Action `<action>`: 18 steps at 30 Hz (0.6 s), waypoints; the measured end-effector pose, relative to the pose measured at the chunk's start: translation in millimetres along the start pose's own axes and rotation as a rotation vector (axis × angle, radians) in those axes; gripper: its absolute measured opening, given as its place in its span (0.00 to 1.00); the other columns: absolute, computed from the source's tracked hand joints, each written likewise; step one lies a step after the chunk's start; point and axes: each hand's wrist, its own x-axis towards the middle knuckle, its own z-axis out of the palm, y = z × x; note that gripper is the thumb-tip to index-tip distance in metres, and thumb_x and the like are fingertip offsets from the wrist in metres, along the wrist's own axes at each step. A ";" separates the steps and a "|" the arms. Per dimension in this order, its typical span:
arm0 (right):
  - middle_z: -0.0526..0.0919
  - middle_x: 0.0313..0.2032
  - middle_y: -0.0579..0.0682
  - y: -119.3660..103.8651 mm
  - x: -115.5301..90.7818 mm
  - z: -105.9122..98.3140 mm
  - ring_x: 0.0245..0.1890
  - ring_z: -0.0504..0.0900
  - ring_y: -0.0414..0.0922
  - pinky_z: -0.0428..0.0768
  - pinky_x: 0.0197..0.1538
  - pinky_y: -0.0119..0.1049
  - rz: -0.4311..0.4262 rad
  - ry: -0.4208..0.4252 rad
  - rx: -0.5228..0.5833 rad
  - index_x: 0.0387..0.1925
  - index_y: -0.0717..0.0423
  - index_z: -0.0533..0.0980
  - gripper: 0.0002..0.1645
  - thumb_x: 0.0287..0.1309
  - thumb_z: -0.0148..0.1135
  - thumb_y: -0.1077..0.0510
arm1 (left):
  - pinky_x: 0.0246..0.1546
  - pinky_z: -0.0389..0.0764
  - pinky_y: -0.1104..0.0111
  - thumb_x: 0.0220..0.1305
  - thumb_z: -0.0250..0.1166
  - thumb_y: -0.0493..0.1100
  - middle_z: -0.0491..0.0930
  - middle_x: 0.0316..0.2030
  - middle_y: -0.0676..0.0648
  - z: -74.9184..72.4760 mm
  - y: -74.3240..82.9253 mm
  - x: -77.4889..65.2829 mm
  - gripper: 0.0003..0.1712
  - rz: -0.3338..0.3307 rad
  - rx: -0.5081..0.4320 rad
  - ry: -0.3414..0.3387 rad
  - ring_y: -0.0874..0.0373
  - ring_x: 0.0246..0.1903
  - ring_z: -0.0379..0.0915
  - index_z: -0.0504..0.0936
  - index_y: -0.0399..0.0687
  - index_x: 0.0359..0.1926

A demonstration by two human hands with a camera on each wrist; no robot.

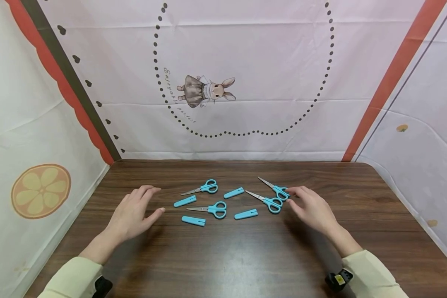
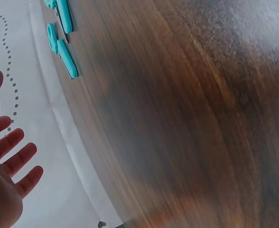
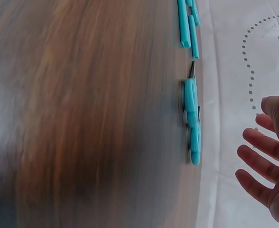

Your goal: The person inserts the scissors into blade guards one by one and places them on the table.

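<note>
Far-right scissors (image 1: 275, 188) lie right of centre on the table (image 1: 223, 260), just left of the right hand (image 1: 314, 209), which is nearer, their long axis slanting from blade (image 1: 265, 181) at far left to handles (image 1: 278, 191) at near right. The left hand (image 1: 132, 213) is well apart; both hold nothing, fingers loosely spread.

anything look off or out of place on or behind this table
Nothing looks spilled or damaged. The printed rabbit on the backdrop lies sideways, head to the right, which looks odd for a dressed figure. On the table, all four scissors lie uncovered, the four blue caps loose nearby.
</note>
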 end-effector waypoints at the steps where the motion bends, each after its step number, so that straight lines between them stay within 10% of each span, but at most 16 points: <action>1: 0.81 0.36 0.49 -1.3 0.5 1.3 0.34 0.80 0.46 0.76 0.34 0.43 0.005 -0.002 0.007 0.42 0.56 0.78 0.15 0.49 0.67 0.60 | 0.46 0.68 0.48 0.55 0.62 0.59 0.70 0.52 0.43 0.3 0.4 0.0 0.33 0.002 -0.004 0.001 0.45 0.49 0.69 0.70 0.47 0.57; 18: 0.81 0.38 0.49 -20.3 9.2 18.3 0.37 0.81 0.47 0.77 0.37 0.43 0.060 -0.102 0.095 0.47 0.55 0.77 0.18 0.53 0.65 0.57 | 0.49 0.69 0.49 0.56 0.64 0.56 0.72 0.52 0.44 5.2 10.2 0.8 0.32 -0.005 -0.132 0.022 0.46 0.51 0.69 0.69 0.44 0.57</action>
